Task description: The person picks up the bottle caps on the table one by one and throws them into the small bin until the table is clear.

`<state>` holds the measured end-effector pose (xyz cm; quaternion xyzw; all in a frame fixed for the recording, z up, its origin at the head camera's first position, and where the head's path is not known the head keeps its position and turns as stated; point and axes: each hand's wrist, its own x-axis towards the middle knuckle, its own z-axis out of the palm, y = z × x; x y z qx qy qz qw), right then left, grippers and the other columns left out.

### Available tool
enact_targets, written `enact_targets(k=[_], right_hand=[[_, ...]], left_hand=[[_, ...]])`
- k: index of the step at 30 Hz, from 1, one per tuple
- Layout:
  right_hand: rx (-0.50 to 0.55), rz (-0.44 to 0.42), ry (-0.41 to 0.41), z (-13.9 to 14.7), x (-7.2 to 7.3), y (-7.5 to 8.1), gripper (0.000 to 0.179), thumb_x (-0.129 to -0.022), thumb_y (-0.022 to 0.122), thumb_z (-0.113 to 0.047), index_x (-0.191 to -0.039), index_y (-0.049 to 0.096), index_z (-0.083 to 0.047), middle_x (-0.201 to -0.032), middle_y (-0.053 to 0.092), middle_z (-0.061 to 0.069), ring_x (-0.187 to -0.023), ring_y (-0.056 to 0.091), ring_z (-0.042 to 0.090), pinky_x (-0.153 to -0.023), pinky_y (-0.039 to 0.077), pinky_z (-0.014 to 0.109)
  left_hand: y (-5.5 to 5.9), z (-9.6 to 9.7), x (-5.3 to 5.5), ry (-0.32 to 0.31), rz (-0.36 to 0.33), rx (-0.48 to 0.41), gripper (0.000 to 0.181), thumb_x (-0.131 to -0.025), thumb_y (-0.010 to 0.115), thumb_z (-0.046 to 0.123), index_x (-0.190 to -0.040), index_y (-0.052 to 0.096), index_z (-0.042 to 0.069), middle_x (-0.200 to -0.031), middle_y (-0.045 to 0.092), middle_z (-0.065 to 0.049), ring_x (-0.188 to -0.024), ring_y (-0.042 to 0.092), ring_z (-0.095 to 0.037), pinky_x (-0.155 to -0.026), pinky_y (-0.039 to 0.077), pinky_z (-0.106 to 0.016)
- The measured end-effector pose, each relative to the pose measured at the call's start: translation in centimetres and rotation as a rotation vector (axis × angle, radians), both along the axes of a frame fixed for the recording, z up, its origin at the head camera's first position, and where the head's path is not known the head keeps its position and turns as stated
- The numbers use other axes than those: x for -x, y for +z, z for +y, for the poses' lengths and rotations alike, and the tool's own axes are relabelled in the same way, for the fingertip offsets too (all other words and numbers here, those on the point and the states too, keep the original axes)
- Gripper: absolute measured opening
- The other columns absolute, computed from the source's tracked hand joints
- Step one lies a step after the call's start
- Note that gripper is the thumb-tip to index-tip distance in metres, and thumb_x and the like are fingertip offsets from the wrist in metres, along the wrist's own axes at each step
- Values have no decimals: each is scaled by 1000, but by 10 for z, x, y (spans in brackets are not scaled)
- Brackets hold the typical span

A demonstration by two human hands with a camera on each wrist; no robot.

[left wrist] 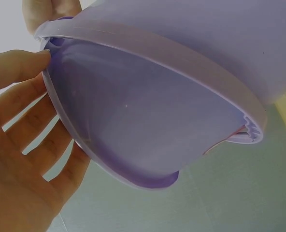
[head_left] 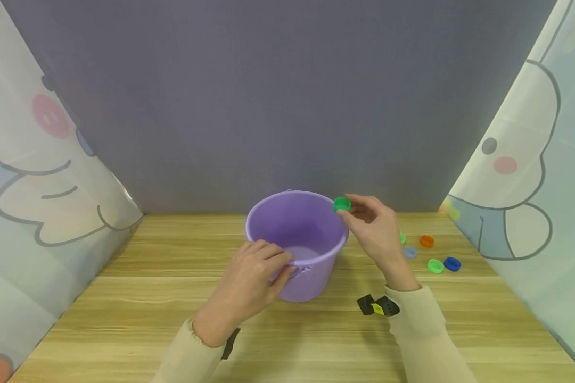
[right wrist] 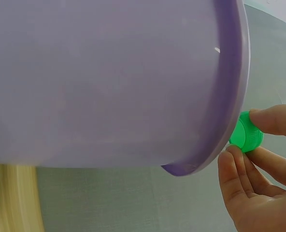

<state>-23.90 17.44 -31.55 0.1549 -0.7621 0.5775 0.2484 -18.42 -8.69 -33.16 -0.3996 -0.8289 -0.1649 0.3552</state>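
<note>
A purple bucket [head_left: 311, 279] stands upright on the wooden table, its mouth facing up. My left hand [head_left: 254, 271] grips the near-left part of the rim, fingers lying over the edge and thumb low by the handle joint [head_left: 305, 269]. The left wrist view has the thumb [left wrist: 22, 66] and spread fingers along the purple edge. Between thumb and fingertips, my right hand [head_left: 376, 229] pinches a green bottle cap [head_left: 342, 204]. That cap is at the bucket's right rim, overlapping it in the head view; its ridged side shows in the right wrist view.
Right of the bucket lie several loose caps: an orange one [head_left: 427, 241], a pale blue one [head_left: 410, 252], a dark blue one [head_left: 452, 264] and a light green one [head_left: 435, 266]. Another green cap [head_left: 402, 238] is partly hidden by the right hand. A grey panel [head_left: 287, 106] rises behind the table.
</note>
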Motion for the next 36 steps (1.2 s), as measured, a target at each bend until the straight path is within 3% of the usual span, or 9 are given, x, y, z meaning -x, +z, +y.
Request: enact_targets(k=[18,36], right_hand=[[10,5,40,-8,-2,0,35,-88,76,-2,-122,68,7,-107,65,20,-92,64,14,-87,53,20],[21,-15,59,-14,-3,-1,36,-87,77,-1,-122,68,5,-106,64,18,-94,65,16,-89,54,23]], left_hand=[[1,-1,0,-19,10,30,12,-85,81,15,-96,74,14,-90,71,6,-84,63,-16,-76,50,-33],[2,-3,0,-25,23,52,19,-81,83,9,-96,73,15,-91,72,6,-84,64,-15,-76,50,-33]])
